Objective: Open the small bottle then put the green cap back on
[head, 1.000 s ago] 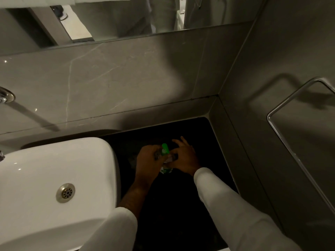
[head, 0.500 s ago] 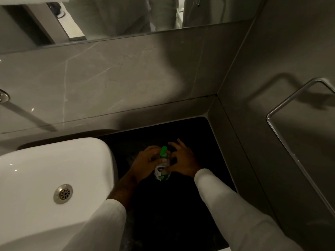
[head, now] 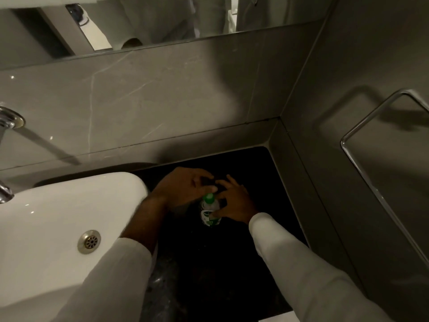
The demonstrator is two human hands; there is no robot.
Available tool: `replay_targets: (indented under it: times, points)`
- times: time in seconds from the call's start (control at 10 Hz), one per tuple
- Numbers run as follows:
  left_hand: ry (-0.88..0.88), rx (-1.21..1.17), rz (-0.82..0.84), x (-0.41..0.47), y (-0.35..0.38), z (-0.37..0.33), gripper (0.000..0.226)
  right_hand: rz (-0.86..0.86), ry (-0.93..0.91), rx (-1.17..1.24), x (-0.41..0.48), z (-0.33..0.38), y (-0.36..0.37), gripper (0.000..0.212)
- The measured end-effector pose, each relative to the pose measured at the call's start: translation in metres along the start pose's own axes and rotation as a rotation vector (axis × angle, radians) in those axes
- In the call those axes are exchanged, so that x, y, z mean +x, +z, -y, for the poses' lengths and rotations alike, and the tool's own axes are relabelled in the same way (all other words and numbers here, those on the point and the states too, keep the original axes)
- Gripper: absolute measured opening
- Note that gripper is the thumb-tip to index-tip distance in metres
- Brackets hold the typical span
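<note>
While the right hand (head: 234, 203) grips the bottle (head: 210, 213), the left hand (head: 185, 187) pinches its green cap (head: 208, 198).

- A small bottle (head: 210, 214), clear with a white and green label, stands roughly upright on a dark counter (head: 220, 263), near its back right corner and just right of a white sink.
- Its green cap (head: 208, 198) sits atop the neck; whether it is fully seated cannot be told in the dim light.
</note>
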State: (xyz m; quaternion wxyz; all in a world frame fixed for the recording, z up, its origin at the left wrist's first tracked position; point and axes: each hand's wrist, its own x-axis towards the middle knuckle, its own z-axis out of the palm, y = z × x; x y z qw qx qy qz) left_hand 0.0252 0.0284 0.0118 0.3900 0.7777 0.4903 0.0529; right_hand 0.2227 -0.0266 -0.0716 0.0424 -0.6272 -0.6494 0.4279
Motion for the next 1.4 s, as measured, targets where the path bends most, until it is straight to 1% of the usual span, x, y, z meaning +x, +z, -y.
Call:
replay_targets:
  times: [0.1,0.2,0.3,0.4,0.5,0.7,0.8,1.0,1.1,1.2,1.3,1.4]
  points:
    - [0.002,0.319,0.109,0.007,-0.004,-0.018,0.041,0.007,0.037,-0.003,-0.001,0.004,-0.001,0.072]
    - [-0.043,0.436,0.138,0.017,-0.002,-0.028,0.026,0.016,0.076,0.016,-0.005,0.009,-0.002,0.07]
    - [-0.103,0.41,0.106,0.018,0.002,-0.026,0.019,0.007,0.041,0.002,-0.007,0.01,-0.003,0.059]
    - [-0.201,0.264,0.052,0.014,0.012,-0.022,0.017,-0.002,0.006,-0.002,-0.011,0.013,-0.003,0.054]
    - [-0.223,0.188,0.032,0.012,0.017,-0.02,0.023,-0.011,0.004,0.0,-0.013,0.012,-0.002,0.054]
    - [-0.197,0.103,0.024,-0.004,0.025,-0.019,0.026,-0.07,-0.048,-0.047,-0.021,0.005,0.009,0.055]
    - [-0.197,0.03,0.039,-0.015,0.03,-0.014,0.027,-0.136,-0.058,-0.076,-0.028,0.002,0.021,0.052]
    - [-0.194,0.008,-0.001,-0.035,0.048,-0.01,0.029,-0.26,-0.065,-0.061,-0.04,0.001,0.036,0.045]
    - [-0.193,-0.015,-0.029,-0.042,0.051,-0.01,0.032,-0.252,-0.048,-0.072,-0.043,0.004,0.036,0.046]
    - [-0.147,-0.019,-0.084,-0.047,0.053,-0.009,0.048,-0.19,0.006,-0.073,-0.045,0.012,0.03,0.05]
    - [-0.115,-0.069,-0.127,-0.05,0.056,-0.006,0.042,-0.159,0.033,-0.095,-0.043,0.018,0.028,0.055]
    - [-0.087,-0.186,-0.203,-0.059,0.06,0.0,0.037,-0.095,0.042,-0.087,-0.047,0.019,0.026,0.073]
